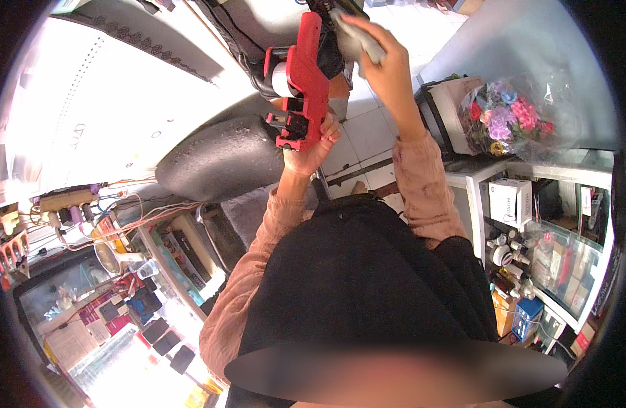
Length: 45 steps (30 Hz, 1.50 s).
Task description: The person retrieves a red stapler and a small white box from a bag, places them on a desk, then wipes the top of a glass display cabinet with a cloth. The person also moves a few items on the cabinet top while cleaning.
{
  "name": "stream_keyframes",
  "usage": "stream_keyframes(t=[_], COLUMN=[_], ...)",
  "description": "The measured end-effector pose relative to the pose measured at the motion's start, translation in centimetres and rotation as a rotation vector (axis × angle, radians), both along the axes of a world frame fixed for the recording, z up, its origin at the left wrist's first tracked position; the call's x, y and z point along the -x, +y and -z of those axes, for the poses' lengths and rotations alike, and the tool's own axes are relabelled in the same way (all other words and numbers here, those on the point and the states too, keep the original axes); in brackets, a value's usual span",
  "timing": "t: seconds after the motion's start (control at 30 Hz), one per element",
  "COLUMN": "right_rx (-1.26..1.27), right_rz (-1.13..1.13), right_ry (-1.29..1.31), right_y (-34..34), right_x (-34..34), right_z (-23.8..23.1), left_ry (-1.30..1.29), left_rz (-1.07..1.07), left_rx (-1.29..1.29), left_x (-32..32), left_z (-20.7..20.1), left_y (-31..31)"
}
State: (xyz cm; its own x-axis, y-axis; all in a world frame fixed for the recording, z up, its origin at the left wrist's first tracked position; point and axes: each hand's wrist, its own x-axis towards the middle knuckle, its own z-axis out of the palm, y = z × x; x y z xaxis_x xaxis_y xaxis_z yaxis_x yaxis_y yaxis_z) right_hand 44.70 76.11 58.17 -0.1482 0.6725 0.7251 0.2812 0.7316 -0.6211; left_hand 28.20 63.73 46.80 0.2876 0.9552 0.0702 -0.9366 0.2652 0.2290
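Two things were held at upper centre: the left hand (311, 154) closed around the lower end of a red tool (310, 80); the right hand (390, 76), half curled, gripped a pale cloth (362, 45) nearby. Work looked under way; what remained was unclear.

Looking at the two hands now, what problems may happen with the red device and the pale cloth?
The red device is held near its lower end by the left hand alone, so it might tip or slip. Its white roll is exposed at the side and might work loose. The pale cloth in the right hand hangs loosely and might slip from the fingers.
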Motion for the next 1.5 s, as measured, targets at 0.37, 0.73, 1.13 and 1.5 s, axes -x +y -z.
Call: stream_keyframes(t=[0.37, 0.73, 1.13, 1.5], right_rx=[-0.086, 0.71, 0.555, 0.428], right_rz=[0.037, -0.249, -0.141, -0.084], right_ry=[-0.294, 0.24, 0.062, 0.036], right_y=[-3.9, 0.1, 2.5, -1.7], right_x=[3.6, -1.7, 0.6, -8.2], right_z=[0.9, -0.1, 2.9, -3.1], left_ry=[-0.062, -0.097, 0.043, 0.997], left_rz=[-0.027, 0.063, -0.107, -0.477], left_rx=[0.061, -0.025, -0.031, -0.059], left_x=[-0.9, 0.4, 0.4, -2.7], left_z=[1.2, 2.5, 3.3, 5.1], left_y=[0.1, 1.0, 0.3, 0.7])
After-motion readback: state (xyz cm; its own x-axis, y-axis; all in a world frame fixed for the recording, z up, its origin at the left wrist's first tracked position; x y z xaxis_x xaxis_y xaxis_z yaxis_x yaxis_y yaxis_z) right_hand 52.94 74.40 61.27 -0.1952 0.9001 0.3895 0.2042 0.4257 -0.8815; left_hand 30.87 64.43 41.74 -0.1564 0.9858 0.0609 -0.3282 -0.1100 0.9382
